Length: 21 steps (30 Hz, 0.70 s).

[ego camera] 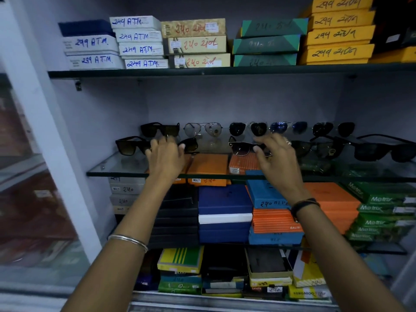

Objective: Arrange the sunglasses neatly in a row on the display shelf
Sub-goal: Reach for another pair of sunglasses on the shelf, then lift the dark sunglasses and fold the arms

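Sunglasses stand in two rows on a glass shelf (117,168). The back row holds a black pair (160,129), a clear aviator pair (202,129), a dark aviator pair (247,128), a blue pair (288,127) and another dark pair (333,128). In front, a brown-lens pair (131,145) stands at the left. My left hand (165,155) curls over a dark pair (191,145), hiding most of it. My right hand (275,156) pinches the right end of a gradient-lens pair (242,148). Two black pairs (317,149) (382,151) stand further right.
Stacked labelled boxes (195,43) fill the shelf above. Orange, blue, black and green boxes (225,210) are piled under the glass shelf, close below my wrists. A white cabinet post (51,140) and a glass door stand at the left.
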Motion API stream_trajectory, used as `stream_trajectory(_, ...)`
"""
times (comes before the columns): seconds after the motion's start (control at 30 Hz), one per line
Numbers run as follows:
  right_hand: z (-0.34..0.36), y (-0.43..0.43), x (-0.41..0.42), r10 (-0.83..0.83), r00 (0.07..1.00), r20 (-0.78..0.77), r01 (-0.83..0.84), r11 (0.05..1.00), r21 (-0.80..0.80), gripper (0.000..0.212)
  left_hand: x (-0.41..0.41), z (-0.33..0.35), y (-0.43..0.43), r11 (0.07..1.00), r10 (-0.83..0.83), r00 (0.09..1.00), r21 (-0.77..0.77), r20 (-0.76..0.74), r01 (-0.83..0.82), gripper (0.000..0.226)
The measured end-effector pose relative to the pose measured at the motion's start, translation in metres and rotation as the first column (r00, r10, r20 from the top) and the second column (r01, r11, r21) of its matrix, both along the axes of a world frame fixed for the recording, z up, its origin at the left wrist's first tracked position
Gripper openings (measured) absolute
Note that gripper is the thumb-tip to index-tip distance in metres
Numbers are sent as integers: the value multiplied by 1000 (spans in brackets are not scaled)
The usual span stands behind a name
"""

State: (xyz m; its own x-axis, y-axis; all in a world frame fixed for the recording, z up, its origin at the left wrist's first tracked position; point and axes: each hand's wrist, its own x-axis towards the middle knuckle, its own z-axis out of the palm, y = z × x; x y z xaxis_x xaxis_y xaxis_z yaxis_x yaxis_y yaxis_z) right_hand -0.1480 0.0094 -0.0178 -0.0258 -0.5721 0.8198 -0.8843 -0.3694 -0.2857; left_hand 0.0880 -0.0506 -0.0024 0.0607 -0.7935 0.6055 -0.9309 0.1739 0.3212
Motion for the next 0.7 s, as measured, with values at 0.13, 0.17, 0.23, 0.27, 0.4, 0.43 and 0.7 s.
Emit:
stream_trajectory(0.13, 1, 2, 35, 142, 989, 44, -143, 989, 25, 22, 7, -7, 1, 989, -133, 983, 43, -125, 139, 33)
stream_trajectory(0.17, 2, 1, 42, 171, 983, 63, -174, 984, 35, 22, 8, -7, 2, 982, -181, 964, 21, -194, 188, 29)
stream_trajectory(0.23, 6, 0, 53, 209, 971, 118, -217, 975, 57, 25, 8, -5, 7, 947, -321, 900, -75, -295, 313, 20)
stream_trajectory(0.27, 10, -1, 59, 221, 964, 145, -233, 970, 68, 29, 9, -4, 12, 913, -407, 865, -145, -295, 381, 16)
stream_trajectory(0.4, 25, -5, 71, 263, 943, 206, -299, 939, 170, 38, 12, -6, 27, 753, -562, 825, -375, 60, 540, 9)
stream_trajectory(0.43, 27, -6, 73, 277, 939, 205, -314, 933, 177, 34, 12, -7, 29, 739, -531, 836, -406, 139, 537, 9)
stream_trajectory(0.7, 30, -1, 73, 352, 869, 348, -430, 885, 176, 19, 10, -16, 32, 722, -640, 768, -315, 34, 616, 49)
